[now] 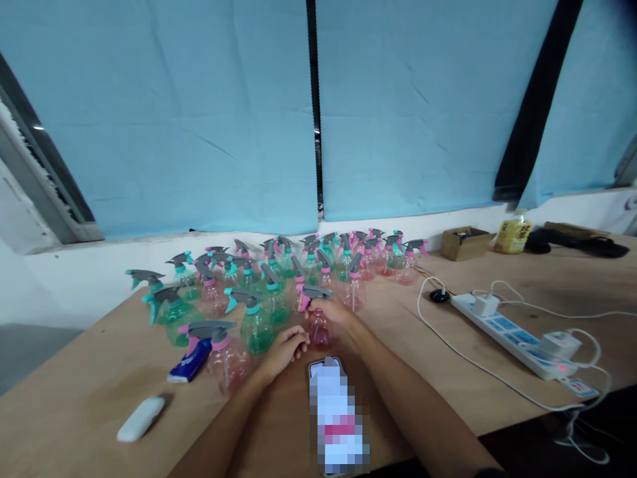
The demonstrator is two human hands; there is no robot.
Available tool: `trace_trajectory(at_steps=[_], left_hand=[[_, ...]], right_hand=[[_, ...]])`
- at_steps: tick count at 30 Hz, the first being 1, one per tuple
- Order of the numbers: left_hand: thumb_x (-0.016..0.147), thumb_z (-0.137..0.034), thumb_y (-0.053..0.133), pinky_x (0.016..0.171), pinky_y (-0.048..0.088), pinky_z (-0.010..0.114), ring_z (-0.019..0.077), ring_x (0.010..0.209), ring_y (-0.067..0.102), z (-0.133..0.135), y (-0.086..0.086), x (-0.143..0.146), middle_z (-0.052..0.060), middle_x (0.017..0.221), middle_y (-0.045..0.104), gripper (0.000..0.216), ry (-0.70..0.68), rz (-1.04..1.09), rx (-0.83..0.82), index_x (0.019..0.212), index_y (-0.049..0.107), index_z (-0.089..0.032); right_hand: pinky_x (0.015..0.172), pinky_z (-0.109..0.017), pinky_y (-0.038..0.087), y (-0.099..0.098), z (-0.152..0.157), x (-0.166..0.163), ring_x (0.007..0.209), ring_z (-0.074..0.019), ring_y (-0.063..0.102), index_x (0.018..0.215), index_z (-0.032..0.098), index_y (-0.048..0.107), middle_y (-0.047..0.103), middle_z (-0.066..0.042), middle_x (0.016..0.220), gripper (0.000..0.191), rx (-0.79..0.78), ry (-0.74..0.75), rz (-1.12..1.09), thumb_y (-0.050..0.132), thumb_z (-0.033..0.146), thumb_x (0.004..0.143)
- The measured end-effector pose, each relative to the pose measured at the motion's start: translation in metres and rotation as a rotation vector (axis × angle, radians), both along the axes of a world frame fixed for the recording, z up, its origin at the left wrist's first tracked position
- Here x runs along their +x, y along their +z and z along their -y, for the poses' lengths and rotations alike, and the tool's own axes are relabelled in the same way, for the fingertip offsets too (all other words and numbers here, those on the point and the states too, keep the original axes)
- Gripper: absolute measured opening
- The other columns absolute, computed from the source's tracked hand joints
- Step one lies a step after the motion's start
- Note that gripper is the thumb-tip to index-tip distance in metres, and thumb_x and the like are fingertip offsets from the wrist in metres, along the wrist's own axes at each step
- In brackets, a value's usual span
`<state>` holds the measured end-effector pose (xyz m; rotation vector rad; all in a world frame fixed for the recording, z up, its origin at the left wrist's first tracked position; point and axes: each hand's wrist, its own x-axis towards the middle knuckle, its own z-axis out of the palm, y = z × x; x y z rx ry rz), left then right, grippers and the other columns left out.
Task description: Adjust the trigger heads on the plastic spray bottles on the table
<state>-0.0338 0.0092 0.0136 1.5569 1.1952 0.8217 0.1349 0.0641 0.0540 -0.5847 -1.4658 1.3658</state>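
My right hand (326, 308) is wrapped around the neck and trigger head of a pink spray bottle (320, 332), which stands upright on the table. The bottle is see-through, with a grey head and a pink trigger. Just left of its base is my left hand (290, 346), fingers curled in and nothing visible in them. A green spray bottle (257, 334) stands behind my left hand. Beside my left wrist is another pink spray bottle (229, 364) with its trigger facing left. A phone (333, 411), its screen lit and blurred out, lies in front of me.
Several pink and green spray bottles (279, 312) crowd the wooden table (398, 372) toward the wall. At left lie a blue packet (190, 362) and a white case (141, 419). A power strip (512, 337) with cables, a cardboard box (465, 244) and a yellow-labelled bottle (513, 234) are at right.
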Motion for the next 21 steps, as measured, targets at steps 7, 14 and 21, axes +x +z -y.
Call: trace_trajectory(at_steps=[7, 14, 21], left_hand=[[0.078, -0.043, 0.052, 0.045, 0.027, 0.02, 0.0079, 0.047, 0.044, -0.003, -0.002, 0.0, -0.005, 0.06, 0.054, 0.026, -0.011, 0.0, 0.008, 0.071, 0.054, -0.018], [0.078, -0.043, 0.052, 0.045, 0.026, 0.02, 0.0081, 0.048, 0.044, -0.002, -0.002, -0.001, -0.004, 0.06, 0.054, 0.026, 0.0, -0.018, -0.004, 0.071, 0.054, -0.018], [0.078, -0.045, 0.054, 0.045, 0.025, 0.02, 0.0082, 0.048, 0.044, -0.001, -0.001, 0.0, -0.005, 0.06, 0.053, 0.027, -0.007, -0.012, -0.002, 0.071, 0.055, -0.018]], right_hand=[[0.065, -0.027, 0.044, 0.002, 0.001, 0.004, 0.062, -0.0135, 0.059, 0.087, 0.019, 0.072, 0.068, 0.0, 0.071, 0.03, 0.061, 0.086, 0.02, 0.053, 0.023, 0.063], [0.059, -0.026, 0.042, -0.006, -0.005, 0.002, 0.059, -0.0136, 0.056, 0.065, 0.018, 0.067, 0.064, 0.0, 0.061, 0.013, -0.002, 0.004, 0.06, 0.055, 0.021, 0.061], [0.057, -0.025, 0.04, -0.004, -0.003, 0.004, 0.055, -0.012, 0.053, 0.064, 0.018, 0.067, 0.061, 0.001, 0.057, 0.012, 0.018, 0.009, 0.026, 0.055, 0.02, 0.061]])
